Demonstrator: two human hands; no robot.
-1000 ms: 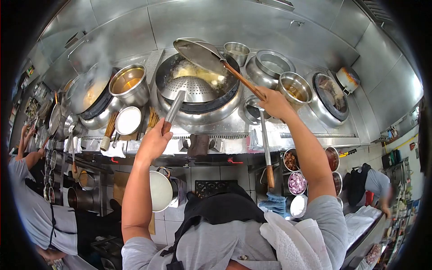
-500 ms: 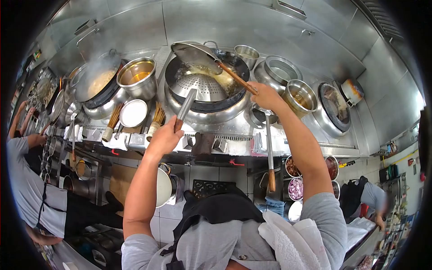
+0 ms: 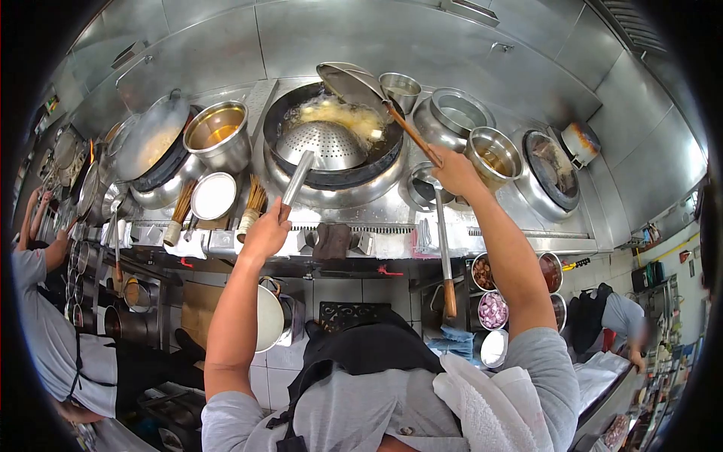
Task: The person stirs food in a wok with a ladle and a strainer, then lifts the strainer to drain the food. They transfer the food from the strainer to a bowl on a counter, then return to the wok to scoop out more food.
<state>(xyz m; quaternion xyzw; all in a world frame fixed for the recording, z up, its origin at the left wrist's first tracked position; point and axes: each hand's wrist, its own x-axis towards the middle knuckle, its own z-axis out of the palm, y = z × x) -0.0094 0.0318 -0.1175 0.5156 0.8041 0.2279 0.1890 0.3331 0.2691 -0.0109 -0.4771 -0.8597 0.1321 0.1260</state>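
Note:
My left hand (image 3: 266, 233) is closed around the handle of a perforated skimmer (image 3: 322, 143), whose domed side faces up over the near part of the wok. My right hand (image 3: 457, 172) grips the wooden handle of a large round metal strainer (image 3: 352, 81), tilted at the wok's far right rim. Between the two tools, yellowish bubbling oil (image 3: 331, 111) fills the wok (image 3: 273, 124), with a pale chunk (image 3: 376, 135) near its right side. Below my right hand, a long-handled ladle (image 3: 444, 256) rests in a small metal pot (image 3: 426, 187).
Left of the wok stand a pot of amber liquid (image 3: 218, 135), a white bowl (image 3: 213, 196), bamboo brushes (image 3: 254, 207) and a steaming wok (image 3: 157, 143). Metal pots (image 3: 493, 153) stand at right. Bowls of chopped onion (image 3: 493, 311) sit below. Other people (image 3: 68, 339) are on both sides.
The strainer in my right hand has moved toward the wok's far right, exposing more oil, which bubbles more now. A pale chunk now shows. The view has shifted slightly.

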